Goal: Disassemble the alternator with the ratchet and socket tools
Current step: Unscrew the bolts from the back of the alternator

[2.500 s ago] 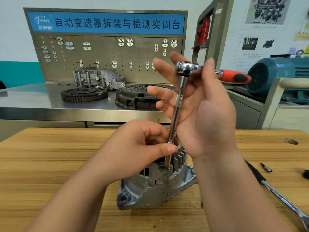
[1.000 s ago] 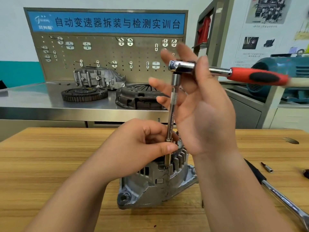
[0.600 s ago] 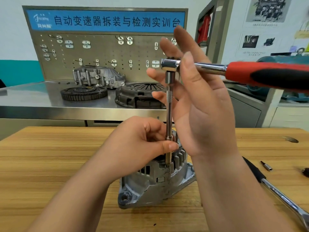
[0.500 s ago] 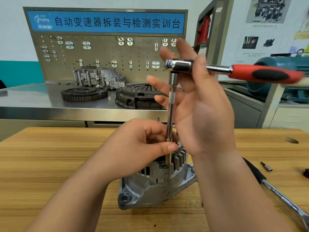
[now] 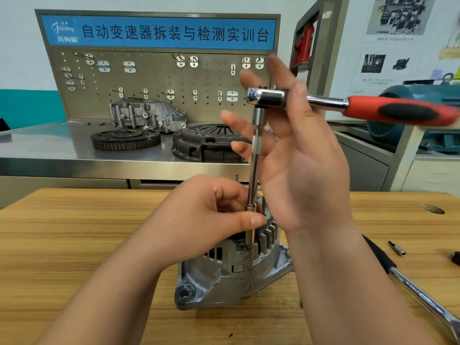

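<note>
A grey alternator (image 5: 231, 277) stands on the wooden table (image 5: 74, 245). A long chrome extension bar (image 5: 255, 155) rises straight up from a bolt on top of it. My left hand (image 5: 204, 215) pinches the bar's lower end, just above the alternator's fins. At the top sits the ratchet (image 5: 266, 97), its red and black handle (image 5: 398, 112) pointing right and blurred. My right hand (image 5: 311, 170) is raised behind the bar. It holds the ratchet's neck between the thumb in front and the straight fingers behind.
A second long chrome wrench (image 5: 423, 297) lies on the table at the right, beside a small bit (image 5: 397, 248) and a dark part (image 5: 456, 257). Behind stands a steel bench with a flywheel (image 5: 125, 139), clutch cover (image 5: 206, 143), housing (image 5: 146, 115) and pegboard. A blue motor (image 5: 408, 92) is far right.
The ratchet handle has swung from pointing away at the back right round toward the right and nearer me. My left hand has stayed on the bar's lower end.
</note>
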{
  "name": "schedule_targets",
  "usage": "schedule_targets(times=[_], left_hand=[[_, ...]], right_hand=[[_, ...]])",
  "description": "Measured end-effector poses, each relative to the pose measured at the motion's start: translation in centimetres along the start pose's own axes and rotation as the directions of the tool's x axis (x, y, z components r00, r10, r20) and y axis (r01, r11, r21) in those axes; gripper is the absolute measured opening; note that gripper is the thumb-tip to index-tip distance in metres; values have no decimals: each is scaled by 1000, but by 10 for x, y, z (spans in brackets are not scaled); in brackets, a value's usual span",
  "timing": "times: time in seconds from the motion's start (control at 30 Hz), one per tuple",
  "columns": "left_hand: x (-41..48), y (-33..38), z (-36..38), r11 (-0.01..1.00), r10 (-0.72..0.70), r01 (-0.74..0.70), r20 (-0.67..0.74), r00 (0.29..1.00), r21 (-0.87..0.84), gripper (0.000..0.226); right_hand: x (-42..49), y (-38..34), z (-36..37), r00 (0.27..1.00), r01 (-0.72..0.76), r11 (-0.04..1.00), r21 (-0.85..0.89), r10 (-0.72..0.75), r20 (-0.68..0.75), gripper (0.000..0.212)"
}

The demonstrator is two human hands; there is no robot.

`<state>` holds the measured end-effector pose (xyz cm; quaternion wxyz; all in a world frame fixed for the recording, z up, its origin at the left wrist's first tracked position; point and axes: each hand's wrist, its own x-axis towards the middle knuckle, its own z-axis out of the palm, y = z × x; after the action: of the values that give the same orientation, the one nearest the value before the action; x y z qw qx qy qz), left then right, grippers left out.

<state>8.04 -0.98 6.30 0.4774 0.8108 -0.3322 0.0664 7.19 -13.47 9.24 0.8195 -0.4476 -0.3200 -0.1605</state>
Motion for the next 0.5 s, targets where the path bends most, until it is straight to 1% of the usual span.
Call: schedule_targets(times=[0.03,0.1,0.13,0.23,0.3,0.37,0.4,0.47,0.5], left_hand=[[0,0,-1,1000,-5,5,21,1000,-13,17],[0,-2,-2,1000,-12,13,42,999,-21,22],[0,-3,-2,1000,-13,13,38,999,-18,23],[0,0,0,999,-20,20,-14,1000,-30,18],[1,-2,2,1000,-21,21,-44,999,-16,25],[1,-1,3,1000,-18,18,-45,999,2,31],[1,-1,2,1000,-17,17,-40,999,2,28],[0,1,1,1000,-9,9,-13,1000,-7,12],[0,2,1,1000,-6,6,4,1000,-3,11]], right_hand=[[1,0,-2,999,-39,999,20,40,-26,31],[2,0,-3,994,-89,995,44,92,-61,38],[2,0,-4,994,-88,995,42,90,-65,38],[1,0,0,999,13,999,-39,-15,-40,26],[0,-2,3,996,91,992,-91,-91,6,24],[0,-2,4,993,119,989,-90,-116,29,25],[0,-2,3,994,107,992,-72,-105,25,25],[0,-2,1,999,46,999,-23,-46,0,25],[0,-2,0,1000,5,1000,2,-5,-18,28]])
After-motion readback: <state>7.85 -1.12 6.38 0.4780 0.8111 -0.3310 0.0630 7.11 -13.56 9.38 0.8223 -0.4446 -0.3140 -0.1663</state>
